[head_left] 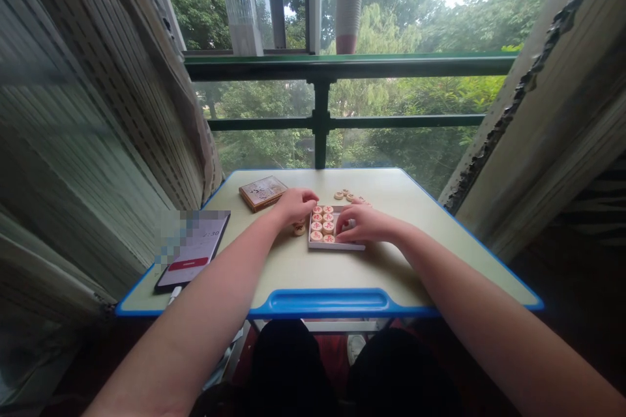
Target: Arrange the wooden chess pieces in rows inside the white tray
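A shallow white box (337, 246) sits in the middle of the table, with two columns of xiangqi pieces (317, 226) in its left part, their red characters facing up. My left hand (295, 204) is at the box's far left corner, its fingers bent together; what they hold, if anything, is hidden. Just below that hand, a few loose pieces (299, 229) lie beside the box's left wall. Over the right part of the box is my right hand (360, 223), fingers curled down inside, next to the second column. Its fingertips are partly hidden, so any piece in them cannot be made out.
Behind the box lie several more pieces (346, 195), partly covered by my right hand. A patterned box lid (263, 191) rests at the back left. A phone (195, 254) lies at the left edge, a white cable (175, 294) below it. The table (313, 273) has a blue rim.
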Tool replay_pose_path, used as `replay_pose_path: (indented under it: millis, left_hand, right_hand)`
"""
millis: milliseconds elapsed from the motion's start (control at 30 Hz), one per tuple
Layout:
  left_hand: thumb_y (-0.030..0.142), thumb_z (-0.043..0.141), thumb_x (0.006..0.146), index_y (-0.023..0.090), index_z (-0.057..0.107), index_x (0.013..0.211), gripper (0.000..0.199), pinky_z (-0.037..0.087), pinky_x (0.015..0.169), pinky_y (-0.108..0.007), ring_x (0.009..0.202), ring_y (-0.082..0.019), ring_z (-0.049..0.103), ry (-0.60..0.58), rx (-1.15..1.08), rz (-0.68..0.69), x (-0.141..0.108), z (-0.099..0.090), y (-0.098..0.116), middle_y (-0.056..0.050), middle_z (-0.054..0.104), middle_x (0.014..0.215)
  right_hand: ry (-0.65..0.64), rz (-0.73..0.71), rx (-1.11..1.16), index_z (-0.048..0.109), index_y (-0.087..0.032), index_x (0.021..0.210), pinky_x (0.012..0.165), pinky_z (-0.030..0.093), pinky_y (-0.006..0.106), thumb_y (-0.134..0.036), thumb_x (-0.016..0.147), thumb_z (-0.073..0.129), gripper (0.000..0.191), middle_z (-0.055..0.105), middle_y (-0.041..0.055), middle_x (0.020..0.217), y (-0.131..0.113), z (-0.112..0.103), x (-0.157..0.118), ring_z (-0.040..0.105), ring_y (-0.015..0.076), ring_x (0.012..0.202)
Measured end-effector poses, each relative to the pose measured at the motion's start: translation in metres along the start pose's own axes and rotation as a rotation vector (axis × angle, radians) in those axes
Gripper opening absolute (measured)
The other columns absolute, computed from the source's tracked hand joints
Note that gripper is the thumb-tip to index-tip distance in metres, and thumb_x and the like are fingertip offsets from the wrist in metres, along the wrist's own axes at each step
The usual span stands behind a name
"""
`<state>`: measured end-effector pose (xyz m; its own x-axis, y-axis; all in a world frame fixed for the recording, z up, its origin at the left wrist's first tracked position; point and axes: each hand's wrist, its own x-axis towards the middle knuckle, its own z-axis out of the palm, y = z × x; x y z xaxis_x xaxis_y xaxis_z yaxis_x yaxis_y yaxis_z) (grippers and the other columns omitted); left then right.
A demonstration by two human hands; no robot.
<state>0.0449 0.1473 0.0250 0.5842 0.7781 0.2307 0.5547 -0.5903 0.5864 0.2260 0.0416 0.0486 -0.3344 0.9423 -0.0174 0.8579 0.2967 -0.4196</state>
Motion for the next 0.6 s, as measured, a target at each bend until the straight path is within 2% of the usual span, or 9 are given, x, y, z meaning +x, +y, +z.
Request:
replay_pose_path:
  millis: [267, 433, 600]
  left_hand:
    - [0.023, 0.051, 0.073, 0.014, 0.071, 0.092, 0.029, 0.048, 0.077, -0.027, 0.083, -0.018, 0.063, 0.001, 0.022, 0.002, 0.001, 0.000, -0.001, -0.006, 0.071, 0.089]
    - [0.023, 0.050, 0.073, 0.014, 0.070, 0.091, 0.029, 0.048, 0.076, -0.027, 0.082, -0.018, 0.063, -0.002, 0.006, 0.008, 0.002, 0.001, -0.004, -0.006, 0.071, 0.088]
    - [0.023, 0.051, 0.073, 0.014, 0.070, 0.091, 0.028, 0.048, 0.077, -0.029, 0.081, -0.018, 0.063, 0.013, 0.009, 0.002, 0.001, 0.001, -0.003, -0.006, 0.071, 0.087]
  right_hand:
    - [0.020, -0.020, -0.014, 0.072, -0.022, 0.077, 0.089, 0.032, 0.035, -0.039, 0.069, 0.068, 0.019, 0.061, 0.0034, 0.084, 0.002, 0.001, 0.001, 0.047, 0.0228, 0.094]
    - [0.136, -0.023, -0.078, 0.071, -0.020, 0.073, 0.090, 0.034, 0.033, -0.021, 0.071, 0.062, 0.009, 0.061, 0.0041, 0.078, 0.008, 0.004, 0.005, 0.049, 0.0205, 0.090]
    - [0.283, -0.044, -0.192, 0.070, -0.018, 0.073, 0.083, 0.036, 0.032, -0.018, 0.072, 0.057, 0.013, 0.063, 0.0049, 0.076, 0.017, 0.004, 0.007, 0.048, 0.0181, 0.078]
